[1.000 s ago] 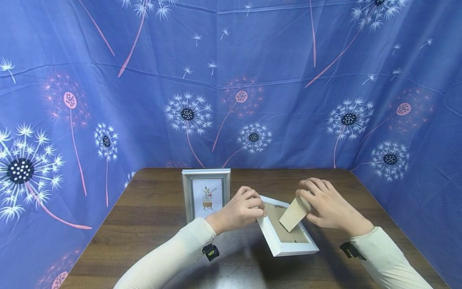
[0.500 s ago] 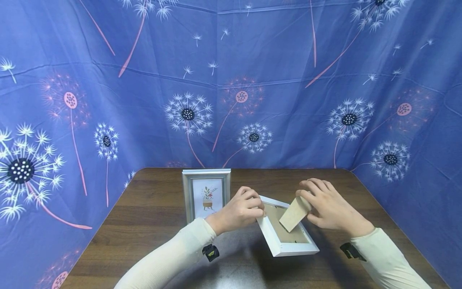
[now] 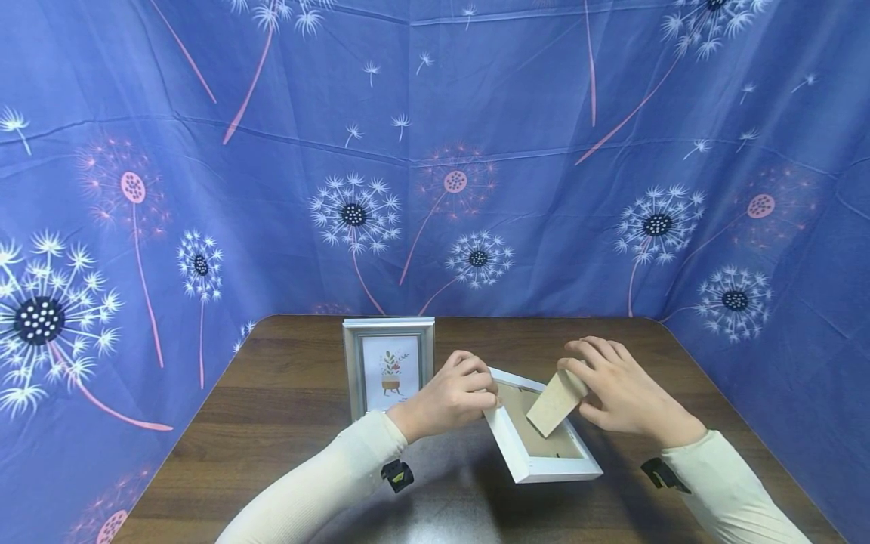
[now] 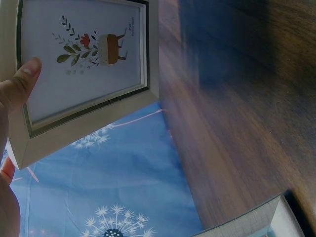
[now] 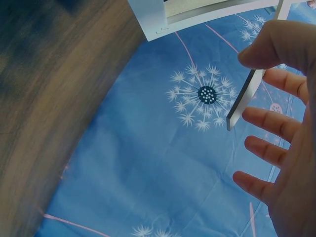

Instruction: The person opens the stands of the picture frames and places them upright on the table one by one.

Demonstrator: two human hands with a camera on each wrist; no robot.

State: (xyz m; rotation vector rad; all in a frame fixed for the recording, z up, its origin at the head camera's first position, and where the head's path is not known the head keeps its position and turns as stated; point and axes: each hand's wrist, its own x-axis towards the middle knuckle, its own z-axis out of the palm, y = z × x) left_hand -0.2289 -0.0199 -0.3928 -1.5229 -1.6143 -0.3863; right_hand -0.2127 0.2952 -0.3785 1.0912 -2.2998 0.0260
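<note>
My left hand (image 3: pixel 448 397) grips the upper left edge of a white picture frame (image 3: pixel 511 446), held tilted with its tan back panel (image 3: pixel 523 427) upward. In the left wrist view, the thumb (image 4: pixel 22 84) lies over the front of the frame (image 4: pixel 64 131), by a print of a potted plant. A light tan stand leg (image 3: pixel 556 404) sticks out from the back. My right hand (image 3: pixel 621 393) pinches this leg near its free end. Seen from the right wrist, the leg (image 5: pixel 242 101) sits between thumb and index finger, and the other fingers are spread.
A second, silver-grey picture frame (image 3: pixel 355 370) stands upright on the brown wooden table (image 3: pixel 272 408), to the left behind my left hand. Its lower part is hidden by my forearm. A blue dandelion-print cloth (image 3: pixel 537 242) hangs around the table's back and sides.
</note>
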